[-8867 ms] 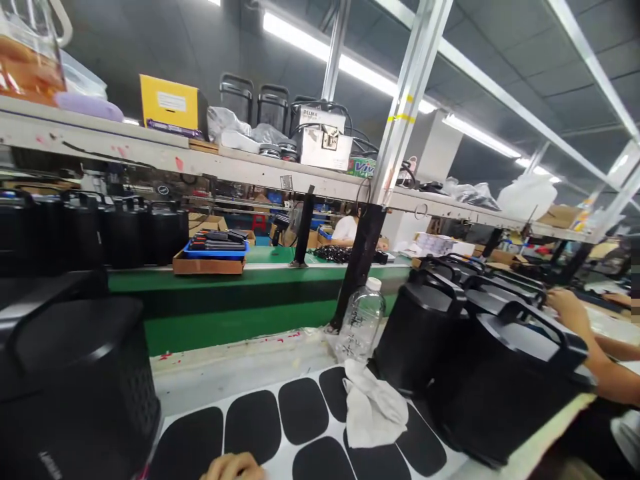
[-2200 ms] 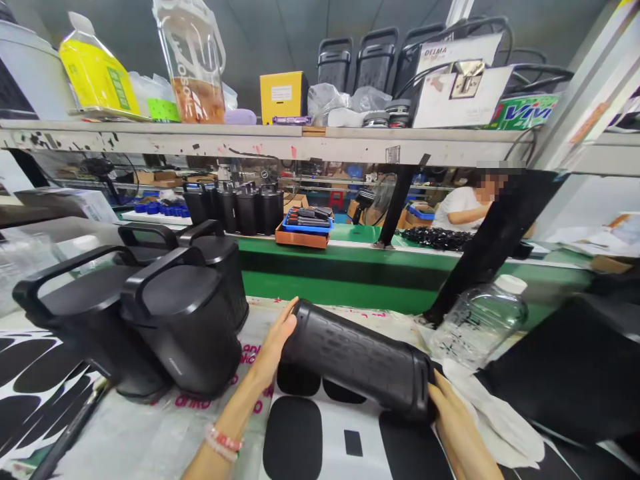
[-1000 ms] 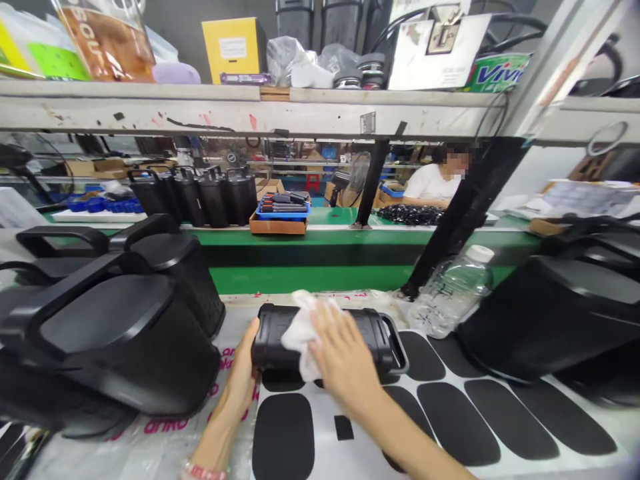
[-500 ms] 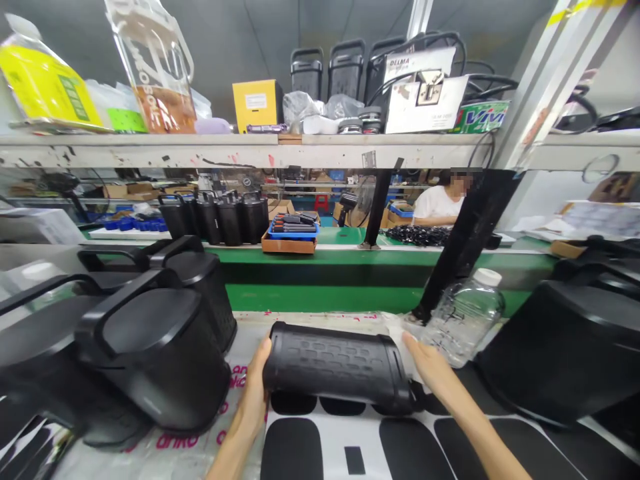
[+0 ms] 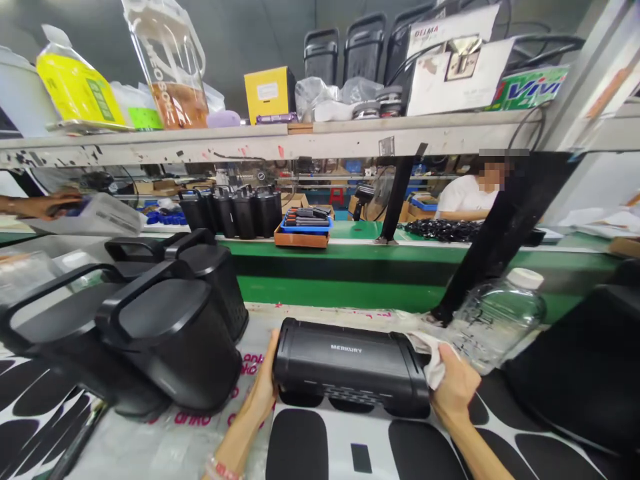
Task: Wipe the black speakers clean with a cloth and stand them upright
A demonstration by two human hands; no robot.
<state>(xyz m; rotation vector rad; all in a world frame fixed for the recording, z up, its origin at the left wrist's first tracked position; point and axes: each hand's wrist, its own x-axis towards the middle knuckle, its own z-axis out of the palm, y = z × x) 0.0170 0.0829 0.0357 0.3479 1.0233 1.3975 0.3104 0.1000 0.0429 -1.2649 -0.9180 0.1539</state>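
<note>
A black speaker-like unit [image 5: 350, 367] lies on its side in front of me, with "MERKURY" lettering on the face turned up. My left hand [image 5: 263, 383] grips its left end, the fingers mostly hidden behind it. At the right end, my right hand [image 5: 456, 383] is closed on a white cloth [image 5: 434, 353], which touches or nearly touches the unit's end. Beneath is a white sheet [image 5: 345, 430] with black rounded patches. Several similar black units with handles [image 5: 170, 333] stand to the left of my left hand.
Right of my right hand is a clear plastic bottle [image 5: 500, 320], beside a large dark object [image 5: 580, 360]. A black slanted post [image 5: 480, 247] rises behind. Overhead runs a loaded shelf [image 5: 340, 140]. Across the green bench [image 5: 325, 280] sits a co-worker [image 5: 470, 197]; another person's hand [image 5: 55, 203] shows far left.
The unit has rolled so its lettered face shows instead of the patterned one. My right hand has turned over with the cloth. Another person's hand has appeared at the left, and the view has shifted.
</note>
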